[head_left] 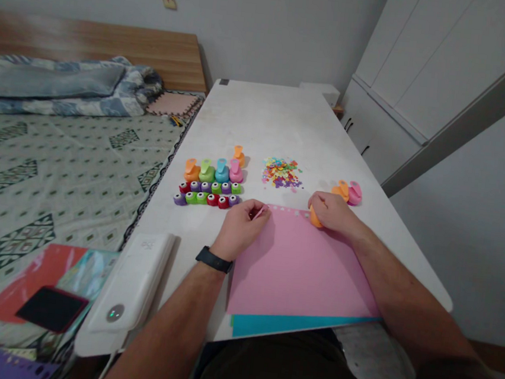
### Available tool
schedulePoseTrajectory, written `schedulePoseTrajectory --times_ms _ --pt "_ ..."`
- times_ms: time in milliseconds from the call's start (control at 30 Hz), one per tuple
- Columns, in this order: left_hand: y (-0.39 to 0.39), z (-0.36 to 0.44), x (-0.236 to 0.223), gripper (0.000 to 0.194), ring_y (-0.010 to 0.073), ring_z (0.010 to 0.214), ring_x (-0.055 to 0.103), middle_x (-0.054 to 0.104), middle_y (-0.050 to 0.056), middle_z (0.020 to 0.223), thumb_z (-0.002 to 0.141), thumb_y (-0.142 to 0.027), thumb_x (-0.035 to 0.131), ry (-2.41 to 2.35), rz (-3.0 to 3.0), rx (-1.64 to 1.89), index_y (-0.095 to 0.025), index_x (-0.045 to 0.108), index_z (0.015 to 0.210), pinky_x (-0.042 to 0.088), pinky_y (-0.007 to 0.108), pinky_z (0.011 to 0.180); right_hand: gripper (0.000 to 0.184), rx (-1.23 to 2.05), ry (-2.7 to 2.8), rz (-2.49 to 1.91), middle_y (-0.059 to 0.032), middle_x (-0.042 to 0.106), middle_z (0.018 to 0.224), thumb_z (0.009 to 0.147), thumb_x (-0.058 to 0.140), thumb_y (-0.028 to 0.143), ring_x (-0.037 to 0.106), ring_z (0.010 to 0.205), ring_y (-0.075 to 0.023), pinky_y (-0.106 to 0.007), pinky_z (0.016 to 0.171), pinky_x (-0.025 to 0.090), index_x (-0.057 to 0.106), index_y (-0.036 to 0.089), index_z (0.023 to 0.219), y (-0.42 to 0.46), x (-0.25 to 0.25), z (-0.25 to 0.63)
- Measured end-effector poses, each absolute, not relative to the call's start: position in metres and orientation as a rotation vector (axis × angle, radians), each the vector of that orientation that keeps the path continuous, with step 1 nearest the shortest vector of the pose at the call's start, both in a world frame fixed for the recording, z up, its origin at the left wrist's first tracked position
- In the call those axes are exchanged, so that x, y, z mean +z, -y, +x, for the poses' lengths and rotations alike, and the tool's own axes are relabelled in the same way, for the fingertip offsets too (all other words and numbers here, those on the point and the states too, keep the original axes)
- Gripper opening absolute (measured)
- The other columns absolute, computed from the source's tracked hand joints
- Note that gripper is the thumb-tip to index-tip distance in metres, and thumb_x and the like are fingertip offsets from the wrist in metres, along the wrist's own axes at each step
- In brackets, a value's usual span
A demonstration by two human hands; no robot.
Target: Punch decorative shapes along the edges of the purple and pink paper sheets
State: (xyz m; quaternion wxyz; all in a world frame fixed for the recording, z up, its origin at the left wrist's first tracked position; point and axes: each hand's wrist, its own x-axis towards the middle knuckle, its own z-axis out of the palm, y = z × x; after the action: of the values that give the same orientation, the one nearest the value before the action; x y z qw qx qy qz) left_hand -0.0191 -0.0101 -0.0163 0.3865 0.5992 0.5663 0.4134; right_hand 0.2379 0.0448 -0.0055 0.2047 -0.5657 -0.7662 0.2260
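Fingers of the left hand (240, 229): pinched together on the far left corner of the pink sheet (302, 272), presumably to steady it.
Fingers of the right hand (335, 212): curled tightly around an orange craft punch (315, 218) at the sheet's far edge, seemingly for leverage; held punches, one.
White power bank (132, 279): at the near left of the table (277, 120), probably aside to free the middle; one, cable attached.
Small craft punches (213, 200): aligned in two rows of six, apparently for easy choice; twelve.
Large craft punches (222, 174): four abreast behind the small ones, an orange one farther back, likely grouped by size; five.
Confetti pile (281, 171): beyond the sheet, perhaps heaped to keep the pieces together; too many to count.
Pink sheet: flat before the person, cut-outs along its far edge, a blue sheet (302, 325) showing beneath; one of each visible.
Right-hand punches: an orange punch (340, 191) beside a pink punch (355, 194), plausibly set within reach; two.
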Motion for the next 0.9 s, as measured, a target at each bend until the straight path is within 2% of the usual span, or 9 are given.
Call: schedulePoseTrajectory --times_ms 600,900 --pt "0.0107 -0.0188 -0.014 0.024 0.0151 0.067 0.054 0.065 0.001 0.073 0.083 -0.041 0.065 -1.44 1.538 1.021 -0.017 0.069 0.083 0.04 0.026 0.063 0.028 0.487 2.162 -1.718 -0.0067 0.072 0.074 0.089 0.044 0.023 0.06 0.069 -0.0185 -0.028 0.061 0.036 0.067 0.018 0.074 -0.0518 -0.01 0.23" --pt "0.0107 -0.0213 -0.0168 0.023 0.0148 0.066 0.053 0.063 0.0 0.071 0.084 -0.04 0.063 -1.467 1.574 1.012 -0.017 0.068 0.082 0.038 0.025 0.06 0.033 0.628 1.944 -1.567 -0.0037 0.071 0.084 0.092 0.042 0.033 0.063 0.082 -0.0202 -0.029 0.072 0.042 0.071 0.02 0.084 -0.0512 -0.0106 0.2337"
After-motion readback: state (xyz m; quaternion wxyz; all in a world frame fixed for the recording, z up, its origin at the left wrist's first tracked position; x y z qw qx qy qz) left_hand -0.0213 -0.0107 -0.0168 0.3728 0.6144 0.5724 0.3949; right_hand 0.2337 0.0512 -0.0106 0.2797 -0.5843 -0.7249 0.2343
